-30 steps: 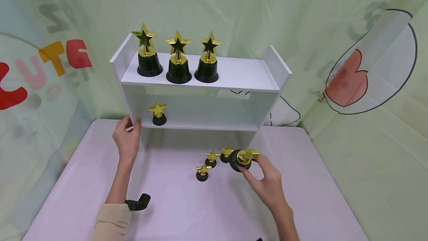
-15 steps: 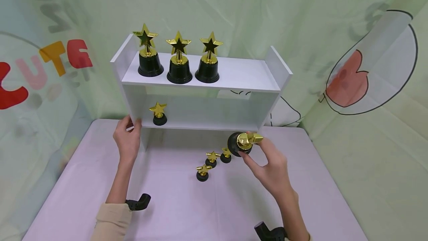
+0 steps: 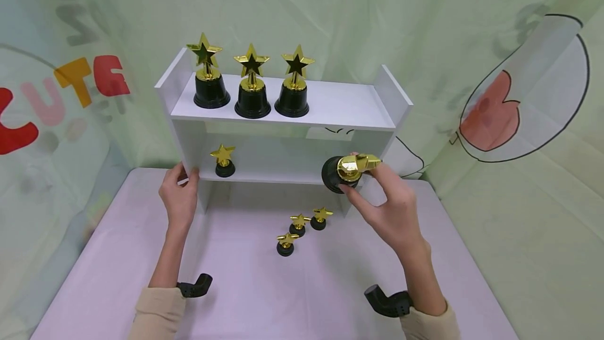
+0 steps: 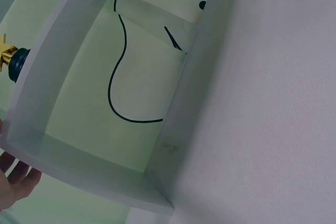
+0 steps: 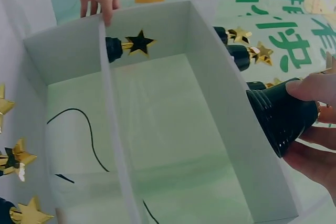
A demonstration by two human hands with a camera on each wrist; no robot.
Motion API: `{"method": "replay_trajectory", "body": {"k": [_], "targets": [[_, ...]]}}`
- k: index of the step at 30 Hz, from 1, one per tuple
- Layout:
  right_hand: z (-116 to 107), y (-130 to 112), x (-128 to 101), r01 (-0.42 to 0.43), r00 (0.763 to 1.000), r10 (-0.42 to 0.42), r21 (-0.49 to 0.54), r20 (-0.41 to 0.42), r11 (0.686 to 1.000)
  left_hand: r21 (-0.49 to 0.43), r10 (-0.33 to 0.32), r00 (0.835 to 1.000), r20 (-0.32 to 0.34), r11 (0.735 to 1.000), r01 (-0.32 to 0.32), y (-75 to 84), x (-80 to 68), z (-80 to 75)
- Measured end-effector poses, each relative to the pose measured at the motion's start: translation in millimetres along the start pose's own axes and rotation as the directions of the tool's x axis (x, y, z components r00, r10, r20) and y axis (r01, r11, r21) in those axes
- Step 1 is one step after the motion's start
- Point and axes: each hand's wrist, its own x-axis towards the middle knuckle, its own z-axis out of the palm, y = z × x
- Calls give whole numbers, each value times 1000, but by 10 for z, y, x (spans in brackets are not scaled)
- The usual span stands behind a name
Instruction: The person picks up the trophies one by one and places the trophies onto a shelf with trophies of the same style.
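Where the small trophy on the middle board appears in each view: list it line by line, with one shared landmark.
Head: small trophy left of centre, on the middle board.
Left wrist: small trophy at the left edge, star cut off.
Right wrist: small trophy upper left of centre.
Shared landmark: the left hand, gripping the shelf's side panel.

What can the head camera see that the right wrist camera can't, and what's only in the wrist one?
Only the head view: the red heart drawing and the beige sleeves.
Only the right wrist view: green writing.
Both: the white shelf, three big trophies on top, one small trophy inside, three small trophies below, the left hand, and the right hand holding another big trophy.
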Motion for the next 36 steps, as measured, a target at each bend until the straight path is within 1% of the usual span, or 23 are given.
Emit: {"method": "replay_trajectory", "body": {"k": [6, 13, 16, 18, 20, 24, 26, 28, 31, 34, 36], "targets": [[-92, 29, 206, -9, 999, 9, -15, 33, 1000, 0, -16, 1000, -5, 1000, 16, -25, 6, 16], [-151, 47, 464, -49, 998, 47, 38, 51, 998, 9, -24, 1000, 4, 1000, 24, -12, 5, -3], [-177, 59, 579, -90, 995, 86, 70, 53, 994, 9, -20, 1000, 7, 1000, 20, -12, 3, 2], [-182, 73, 660, -137, 990, 132, 95, 57, 986, 13, -17, 1000, 7, 1000, 17, -15, 1, 5], [-184, 92, 742, -189, 980, 182, 89, 77, 978, 15, -17, 1000, 5, 1000, 17, -15, 0, 3], [-179, 133, 895, -279, 952, 270, 46, 146, 959, 14, -16, 1000, 3, 1000, 15, -12, -3, 5], [-176, 152, 967, -323, 932, 315, 16, 182, 946, 11, -13, 1000, 0, 1000, 13, -12, -4, 6], [-169, 171, 1044, -372, 907, 363, 3, 213, 928, 7, -8, 1000, -1, 1000, 8, -10, -8, 6], [-158, 204, 1155, -438, 864, 430, -32, 261, 898, 1, -3, 1000, -6, 1000, 3, -8, -16, 6], [-143, 234, 1246, -483, 828, 474, -50, 299, 874, -4, 0, 1000, -6, 1000, 0, -1, -23, 5], [-127, 254, 1289, -509, 808, 497, -49, 316, 860, -3, -4, 1000, -5, 1000, 4, -5, -22, 6]]}}
